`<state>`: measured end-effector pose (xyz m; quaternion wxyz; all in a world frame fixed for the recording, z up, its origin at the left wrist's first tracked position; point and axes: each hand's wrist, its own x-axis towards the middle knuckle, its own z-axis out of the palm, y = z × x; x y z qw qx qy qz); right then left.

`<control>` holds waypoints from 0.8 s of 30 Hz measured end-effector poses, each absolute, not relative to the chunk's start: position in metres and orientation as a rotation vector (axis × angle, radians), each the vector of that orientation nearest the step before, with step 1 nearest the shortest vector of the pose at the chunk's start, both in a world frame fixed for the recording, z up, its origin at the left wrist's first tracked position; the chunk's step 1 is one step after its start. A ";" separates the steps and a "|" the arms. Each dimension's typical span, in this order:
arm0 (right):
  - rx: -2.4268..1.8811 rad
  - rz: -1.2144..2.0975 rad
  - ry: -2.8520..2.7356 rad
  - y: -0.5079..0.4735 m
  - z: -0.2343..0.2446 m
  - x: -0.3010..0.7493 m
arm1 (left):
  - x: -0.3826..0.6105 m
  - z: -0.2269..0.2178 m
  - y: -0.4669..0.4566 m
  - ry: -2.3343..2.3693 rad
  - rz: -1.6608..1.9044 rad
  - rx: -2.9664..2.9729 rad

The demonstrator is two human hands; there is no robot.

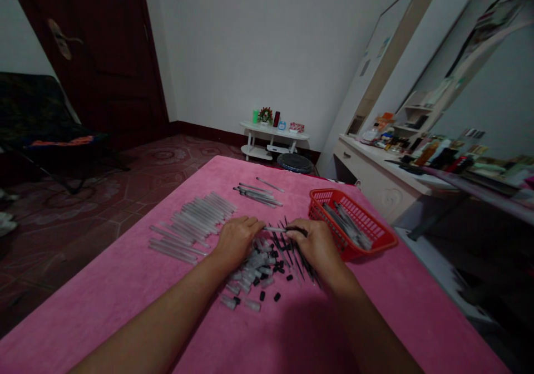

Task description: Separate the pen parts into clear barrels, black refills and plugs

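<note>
Pinches the left end of a clear tube in the fingers of the left hand; grips its right end in those of the right hand. Holds it nearly level near dark rods and clear caps on the pink-covered bench, between a row of similar tubes and a red basket.

The right hand partly hides the tube (the door is cropped above).

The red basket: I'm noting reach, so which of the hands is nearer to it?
Right. The right hand is just left of the red basket; the left hand is farther left, beside the translucent tubes.
</note>
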<state>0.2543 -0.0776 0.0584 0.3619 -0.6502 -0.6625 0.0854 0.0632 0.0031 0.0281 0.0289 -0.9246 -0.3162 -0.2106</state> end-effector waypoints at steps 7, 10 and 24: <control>-1.629 0.068 -1.807 -0.081 0.064 0.257 | 0.062 0.028 0.003 -0.934 -0.669 -2.956; -1.589 0.056 -1.814 -0.082 0.067 0.263 | 0.060 0.024 0.006 -0.957 -0.680 -2.974; -1.097 1.116 -0.696 -0.077 0.067 0.249 | 0.058 0.016 0.014 -1.144 -0.754 -2.927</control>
